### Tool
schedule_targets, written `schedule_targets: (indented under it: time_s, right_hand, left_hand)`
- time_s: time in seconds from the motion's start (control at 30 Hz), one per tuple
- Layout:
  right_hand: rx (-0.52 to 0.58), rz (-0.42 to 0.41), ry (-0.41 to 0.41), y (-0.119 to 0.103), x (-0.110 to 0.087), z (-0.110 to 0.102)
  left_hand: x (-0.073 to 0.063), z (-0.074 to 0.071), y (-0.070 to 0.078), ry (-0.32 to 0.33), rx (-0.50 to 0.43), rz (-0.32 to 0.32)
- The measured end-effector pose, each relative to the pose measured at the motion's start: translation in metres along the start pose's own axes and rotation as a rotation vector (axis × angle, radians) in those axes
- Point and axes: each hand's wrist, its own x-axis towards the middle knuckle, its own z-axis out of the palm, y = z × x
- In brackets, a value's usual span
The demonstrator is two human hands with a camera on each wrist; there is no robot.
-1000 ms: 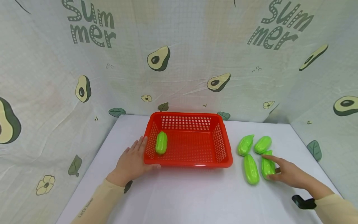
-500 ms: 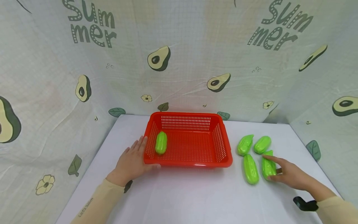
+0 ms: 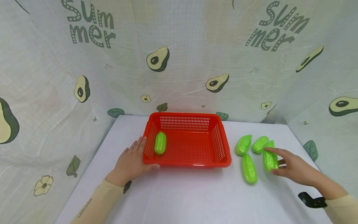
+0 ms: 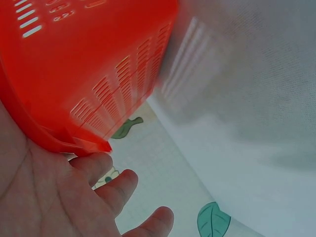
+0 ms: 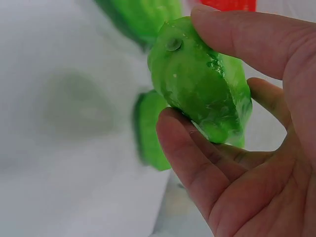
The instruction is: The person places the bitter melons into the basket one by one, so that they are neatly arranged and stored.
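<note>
**Green vegetable pinched, well to the right of the red basket**

The right hand grips a green vegetable around its middle, between thumb and curled fingers. It is well to the right of the red basket and seems raised off the white table. The left hand has its fingers long and spread, resting against the basket's left side, with the thumb at the near left corner.

The held vegetable should be light and fairly firm, but its glossy surface could slide under a loose pinch. The thick middle looks the best place to grip; the tapered tip offers less. Up close it shows creases, shiny specks and a round stub at one end; whether the shine is clear wrap or skin, I cannot tell.

Just beyond the basket's right side lies a plump vegetable with a pointed tip, then, farther out, a stubby vegetable. A longer vegetable lies off its near right corner. Inside, a smooth vegetable lies near the left wall. The basket looks like thin plastic, with slotted walls.
</note>
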Motion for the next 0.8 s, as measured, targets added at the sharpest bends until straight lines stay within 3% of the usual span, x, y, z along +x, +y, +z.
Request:
schedule_targets:
  time_s: [0.13,0.37,0.5,0.8]
  right_hand:
    - [-0.024,-0.098,0.032,-0.021,0.010,-0.015]
    - [0.002,-0.188,-0.006,-0.063,0.044,-0.032]
    - [0.043,-0.194,-0.061,-0.089,0.066,-0.033]
    - [0.014,-0.235,-0.149,-0.132,0.107,-0.032]
  left_hand:
    - [-0.001,-0.002,0.002,-0.005,-0.006,-0.008]
    - [-0.002,-0.002,0.001,-0.001,-0.012,-0.005]
    - [-0.002,0.001,-0.001,0.006,-0.016,-0.004]
    - [-0.001,0.002,-0.001,0.022,-0.022,0.005]
